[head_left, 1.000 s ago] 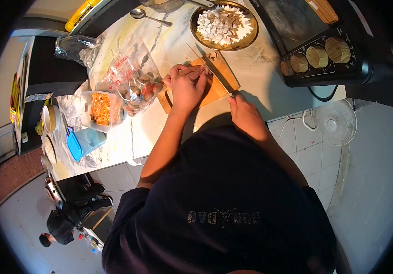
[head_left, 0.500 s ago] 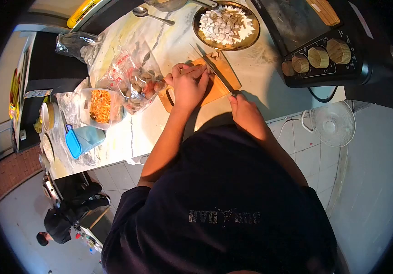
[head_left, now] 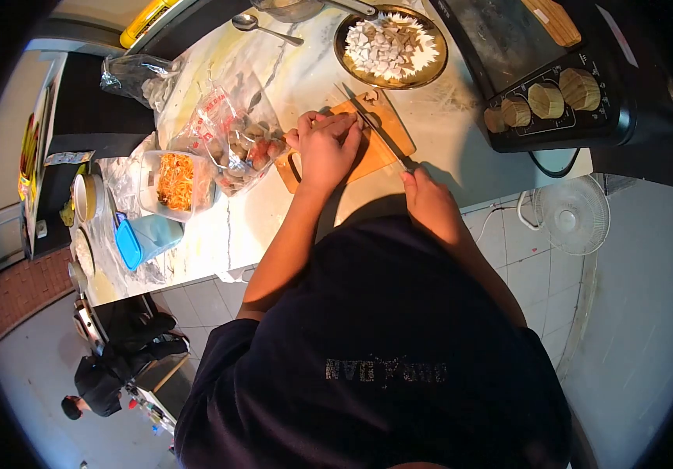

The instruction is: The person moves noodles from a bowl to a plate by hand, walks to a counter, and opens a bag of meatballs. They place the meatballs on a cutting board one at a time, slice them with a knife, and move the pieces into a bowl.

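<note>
My left fingers [head_left: 335, 127] curl on the board [head_left: 392, 147] at 12 o'clock on the bench [head_left: 449, 117]; whether they grip anything, I cannot tell. My right fingers [head_left: 416, 182] clench the knife [head_left: 375, 129], blade towards 11 o'clock.

Plate [head_left: 392, 85] behind cutting board [head_left: 361, 160]; bag [head_left: 231, 137] to its left.

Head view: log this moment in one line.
left hand pressing on cutting board | right hand gripping knife | blade across board
</note>
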A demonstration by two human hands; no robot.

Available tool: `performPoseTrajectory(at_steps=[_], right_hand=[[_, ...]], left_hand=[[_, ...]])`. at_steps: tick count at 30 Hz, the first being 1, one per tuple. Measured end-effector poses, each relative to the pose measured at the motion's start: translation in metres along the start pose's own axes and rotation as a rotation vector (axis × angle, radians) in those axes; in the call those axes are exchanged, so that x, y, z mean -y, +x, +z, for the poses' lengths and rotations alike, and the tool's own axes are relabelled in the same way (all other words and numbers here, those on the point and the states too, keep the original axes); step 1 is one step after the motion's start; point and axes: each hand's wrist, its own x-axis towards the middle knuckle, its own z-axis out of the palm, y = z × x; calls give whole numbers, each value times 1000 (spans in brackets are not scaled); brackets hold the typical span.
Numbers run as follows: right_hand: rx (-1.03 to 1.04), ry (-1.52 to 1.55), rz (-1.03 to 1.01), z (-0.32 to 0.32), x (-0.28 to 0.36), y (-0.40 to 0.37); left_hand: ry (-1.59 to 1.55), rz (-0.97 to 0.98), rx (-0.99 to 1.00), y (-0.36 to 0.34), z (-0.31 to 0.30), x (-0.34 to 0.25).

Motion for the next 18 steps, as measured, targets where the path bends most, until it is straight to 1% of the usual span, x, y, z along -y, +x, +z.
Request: performPoseTrajectory(at_steps=[9,14,18], right_hand=[[7,11,46,-10,8,-2],[-29,68,-18,-9,9,-2],[-35,54,-45,-9,10,-2]], left_hand=[[-23,19,-14,-1,0,-1],[-19,28,-32,0,1,1],[-26,16,-20,0,1,1]])
